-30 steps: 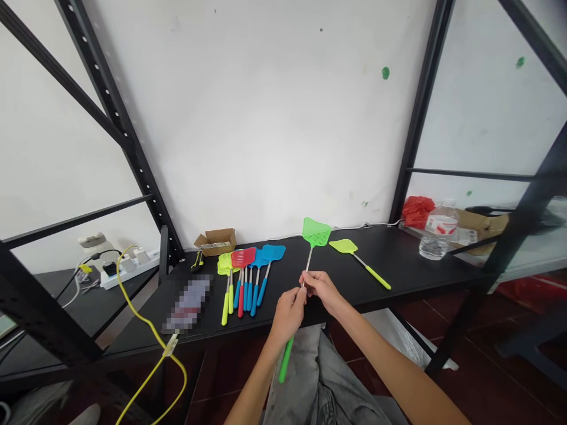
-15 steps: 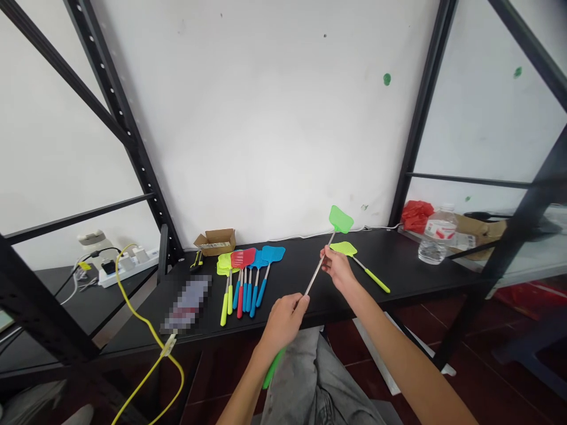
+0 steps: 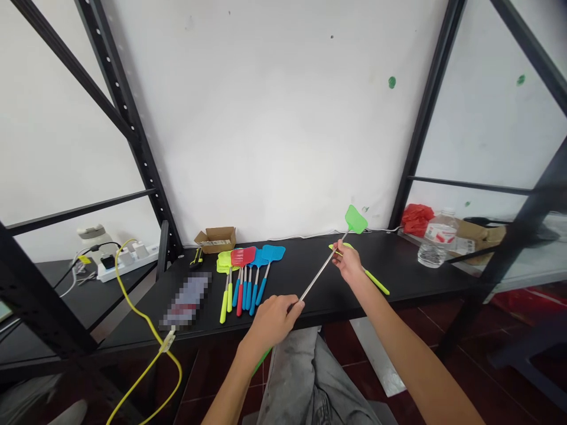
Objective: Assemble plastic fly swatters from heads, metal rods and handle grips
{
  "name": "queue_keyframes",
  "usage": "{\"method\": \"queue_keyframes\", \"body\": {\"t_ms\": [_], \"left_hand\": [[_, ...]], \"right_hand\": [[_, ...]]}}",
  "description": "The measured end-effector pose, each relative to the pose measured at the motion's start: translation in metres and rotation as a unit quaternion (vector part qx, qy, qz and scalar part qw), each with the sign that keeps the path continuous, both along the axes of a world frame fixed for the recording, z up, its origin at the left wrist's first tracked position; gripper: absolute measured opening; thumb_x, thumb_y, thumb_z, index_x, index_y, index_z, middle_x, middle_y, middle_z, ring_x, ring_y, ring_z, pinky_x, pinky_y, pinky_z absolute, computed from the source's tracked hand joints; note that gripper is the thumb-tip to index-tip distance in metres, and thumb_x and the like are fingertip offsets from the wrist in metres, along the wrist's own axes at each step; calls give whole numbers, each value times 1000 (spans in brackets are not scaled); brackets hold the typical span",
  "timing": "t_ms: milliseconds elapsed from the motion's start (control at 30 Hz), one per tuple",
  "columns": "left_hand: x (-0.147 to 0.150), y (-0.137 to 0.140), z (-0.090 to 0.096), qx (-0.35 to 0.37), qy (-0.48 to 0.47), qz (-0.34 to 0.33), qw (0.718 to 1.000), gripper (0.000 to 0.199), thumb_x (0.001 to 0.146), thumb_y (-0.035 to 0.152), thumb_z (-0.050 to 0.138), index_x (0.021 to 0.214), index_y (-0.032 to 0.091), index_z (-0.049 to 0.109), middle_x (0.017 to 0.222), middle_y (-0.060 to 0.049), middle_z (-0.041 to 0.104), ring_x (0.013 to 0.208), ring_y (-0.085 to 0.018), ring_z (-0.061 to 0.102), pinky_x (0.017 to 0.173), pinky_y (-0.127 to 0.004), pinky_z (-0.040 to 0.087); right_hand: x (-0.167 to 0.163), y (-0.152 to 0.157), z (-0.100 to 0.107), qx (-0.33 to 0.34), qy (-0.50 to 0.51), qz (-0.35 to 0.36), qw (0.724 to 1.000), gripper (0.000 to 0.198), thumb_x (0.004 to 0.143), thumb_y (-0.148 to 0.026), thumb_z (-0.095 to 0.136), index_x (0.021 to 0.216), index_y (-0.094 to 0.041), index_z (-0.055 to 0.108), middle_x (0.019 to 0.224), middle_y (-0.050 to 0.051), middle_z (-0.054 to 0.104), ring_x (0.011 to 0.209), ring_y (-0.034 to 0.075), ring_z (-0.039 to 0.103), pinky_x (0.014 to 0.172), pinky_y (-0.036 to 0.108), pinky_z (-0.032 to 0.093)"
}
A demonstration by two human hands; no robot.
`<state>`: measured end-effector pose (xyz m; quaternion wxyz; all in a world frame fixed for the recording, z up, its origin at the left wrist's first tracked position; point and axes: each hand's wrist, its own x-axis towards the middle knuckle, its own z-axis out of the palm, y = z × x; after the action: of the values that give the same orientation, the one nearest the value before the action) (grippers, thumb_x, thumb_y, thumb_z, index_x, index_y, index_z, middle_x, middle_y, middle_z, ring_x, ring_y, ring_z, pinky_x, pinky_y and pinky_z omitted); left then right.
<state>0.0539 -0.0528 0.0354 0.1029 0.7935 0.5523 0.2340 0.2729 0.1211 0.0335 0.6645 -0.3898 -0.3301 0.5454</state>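
Note:
A green fly swatter [image 3: 356, 219] with a long metal rod slants up to the right between my hands. My left hand [image 3: 275, 319] is closed round the lower rod, and the green handle end shows partly below it. My right hand [image 3: 348, 261] pinches the rod just under the green head. Behind the right hand lies a yellow-green fly swatter [image 3: 376, 282] on the black shelf, partly covered. Left of my hands, several swatters lie side by side: a red swatter head [image 3: 243, 256], a yellow-green swatter [image 3: 224, 304] and a blue swatter [image 3: 273, 252] among them.
On the black shelf [image 3: 398, 262] stand a small cardboard box [image 3: 215, 240], a box cutter [image 3: 196, 258] and a blurred-out flat item [image 3: 186, 300]. A water bottle [image 3: 437, 237] and red bag [image 3: 417, 219] are at right. A yellow cable [image 3: 144, 320] hangs over the front edge.
The green swatter has tilted further right, and its head has moved right. My right hand has shifted right along with it; my left hand has moved slightly left.

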Motion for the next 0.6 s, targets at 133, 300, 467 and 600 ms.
{"method": "queue_keyframes", "body": {"t_ms": [133, 300, 467, 600], "left_hand": [[-14, 1, 1, 3, 49, 43, 998, 36, 97, 41, 33, 72, 22, 52, 67, -2, 57, 68, -20, 54, 56, -27, 21], [-24, 10, 0, 23, 73, 117, 990, 25, 96, 34, 37, 86, 24, 58, 72, -3, 63, 71, -22, 60, 56, -27, 24], [-15, 11, 5, 170, 36, 144, 974, 19, 91, 21, 45, 100, 24, 61, 95, -7, 67, 90, -26, 60, 75, -33, 37], [-2, 1, 10, 218, -107, 101, 965, 21, 93, 29, 45, 106, 23, 61, 89, -6, 67, 87, -23, 59, 80, -34, 40]], "right_hand": [[-1, -10, -12, 17, -7, 36, 999, 29, 73, -48, 74, 71, -20, 64, 69, 1, 64, 54, 12, 57, 45, 23, 40], [-14, -37, -23, 50, -72, 137, 987, 38, 73, -56, 71, 78, -18, 69, 70, 2, 63, 55, 11, 58, 45, 21, 39], [-39, -60, -21, 62, -81, 214, 971, 40, 75, -56, 70, 82, -17, 69, 72, 5, 67, 59, 13, 61, 49, 22, 41], [-45, -64, -14, 72, -10, 190, 979, 35, 73, -52, 73, 83, -18, 69, 73, 4, 68, 59, 14, 61, 49, 22, 40]]}}
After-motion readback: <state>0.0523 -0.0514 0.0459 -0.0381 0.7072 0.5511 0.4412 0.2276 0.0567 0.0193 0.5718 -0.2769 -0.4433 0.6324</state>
